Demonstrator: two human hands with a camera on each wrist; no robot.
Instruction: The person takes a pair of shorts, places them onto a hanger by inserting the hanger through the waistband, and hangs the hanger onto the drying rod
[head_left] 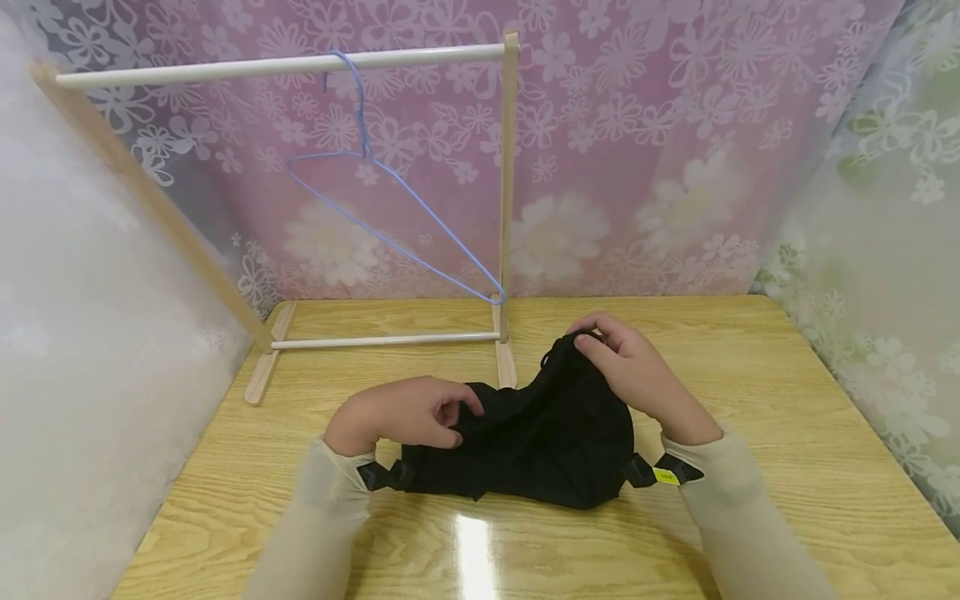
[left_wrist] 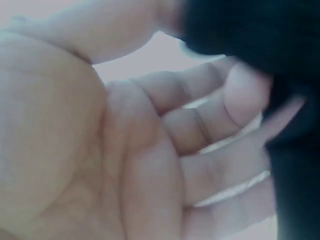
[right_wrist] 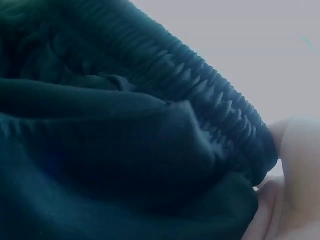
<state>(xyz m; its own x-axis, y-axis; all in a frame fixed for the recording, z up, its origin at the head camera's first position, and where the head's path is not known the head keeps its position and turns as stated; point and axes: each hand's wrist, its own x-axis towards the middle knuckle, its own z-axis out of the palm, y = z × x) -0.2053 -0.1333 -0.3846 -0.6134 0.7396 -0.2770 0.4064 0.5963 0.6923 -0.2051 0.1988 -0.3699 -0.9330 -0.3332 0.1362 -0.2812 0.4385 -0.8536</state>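
Note:
Black shorts [head_left: 525,442] with a gathered elastic waistband [right_wrist: 220,100] are bunched in front of me, the right part of the waistband lifted off the table. My right hand [head_left: 637,367] pinches that raised waistband corner between thumb and fingers; part of its grip shows at the edge of the right wrist view. At the left end of the shorts is my left hand [head_left: 412,412], thumb and index finger bent and apart, their tips against the dark cloth. In the left wrist view, cloth overlaps the ends of several fingers [left_wrist: 200,125].
Behind the shorts stands a wooden rack [head_left: 510,208] with a white top rail [head_left: 225,71]. A blue hanger [head_left: 420,204] hangs from this rail, its right end low beside the upright. All of it stands on a wood-grain table [head_left: 787,467] against flowered curtains [head_left: 637,125].

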